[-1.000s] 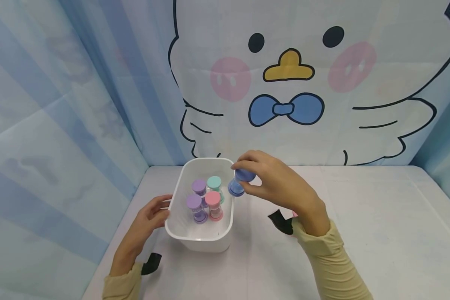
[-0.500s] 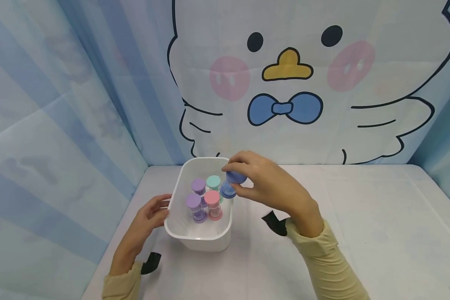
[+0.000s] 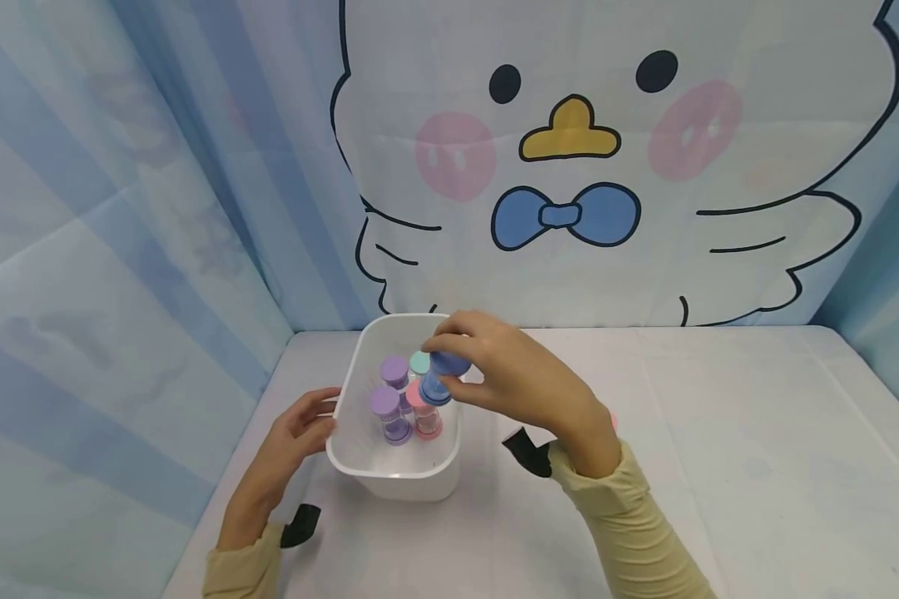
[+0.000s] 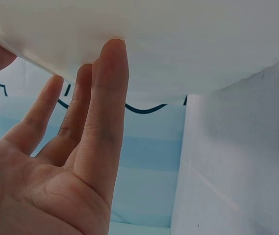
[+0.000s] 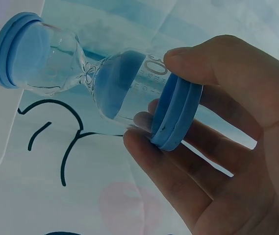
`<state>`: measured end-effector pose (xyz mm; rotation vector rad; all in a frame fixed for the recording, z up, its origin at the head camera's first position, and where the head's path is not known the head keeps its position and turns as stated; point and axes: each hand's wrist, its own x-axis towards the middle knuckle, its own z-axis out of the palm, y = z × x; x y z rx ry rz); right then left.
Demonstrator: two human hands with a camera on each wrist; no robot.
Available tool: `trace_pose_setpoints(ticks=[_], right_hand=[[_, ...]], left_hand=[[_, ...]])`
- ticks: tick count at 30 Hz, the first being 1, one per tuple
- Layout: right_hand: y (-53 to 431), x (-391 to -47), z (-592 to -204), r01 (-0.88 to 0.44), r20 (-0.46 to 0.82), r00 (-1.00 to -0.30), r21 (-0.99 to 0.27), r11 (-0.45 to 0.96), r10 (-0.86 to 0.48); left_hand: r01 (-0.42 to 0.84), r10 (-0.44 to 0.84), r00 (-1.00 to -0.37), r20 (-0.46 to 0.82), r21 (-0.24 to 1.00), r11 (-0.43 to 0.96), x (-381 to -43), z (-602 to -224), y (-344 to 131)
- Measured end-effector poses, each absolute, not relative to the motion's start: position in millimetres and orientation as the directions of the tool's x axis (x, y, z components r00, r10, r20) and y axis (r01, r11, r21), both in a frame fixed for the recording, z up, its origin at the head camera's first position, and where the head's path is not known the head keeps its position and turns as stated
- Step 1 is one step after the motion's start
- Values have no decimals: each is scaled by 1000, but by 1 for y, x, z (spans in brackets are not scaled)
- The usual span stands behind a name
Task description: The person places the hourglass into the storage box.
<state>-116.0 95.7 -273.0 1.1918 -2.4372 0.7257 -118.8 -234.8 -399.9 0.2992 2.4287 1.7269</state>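
My right hand (image 3: 524,374) pinches a blue hourglass (image 3: 436,388) by its upper cap, over the right side of a white plastic bin (image 3: 419,487). In the right wrist view, the thumb and fingers grip one blue cap, and blue sand shows in the near glass bulb. Upright inside the bin stand a front purple hourglass (image 3: 385,402), a rear purple hourglass (image 3: 394,370), a pink hourglass (image 3: 428,420) and a teal hourglass (image 3: 419,362), which is partly hidden. My left hand (image 3: 288,437) rests its fairly straight fingers (image 4: 112,88) against the bin's left outer wall.
The bin stands on a white-covered table (image 3: 757,449), near its back edge. A cartoon-printed curtain (image 3: 569,283) rises behind it, and a blue-and-white curtain (image 3: 105,333) hangs at the left. A small pink object (image 3: 614,422) shows behind the right wrist.
The right hand has carried the blue hourglass left, from beside the bin's right rim to over the hourglasses inside. The left hand has stayed against the bin.
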Motion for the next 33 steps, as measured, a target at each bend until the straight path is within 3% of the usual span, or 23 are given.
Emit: trace_pose_setpoints(ticks=[9,33], right_hand=[[88,-117,-281,-813,504,-579,-300,499,-640],[72,-126,-313,-782,348,-617,-370,502,-706]], left_hand=[[81,251,-968,1,948,307,-120,-400,-236],[69,242,-970,-10,947,314,-119,-400,-235]])
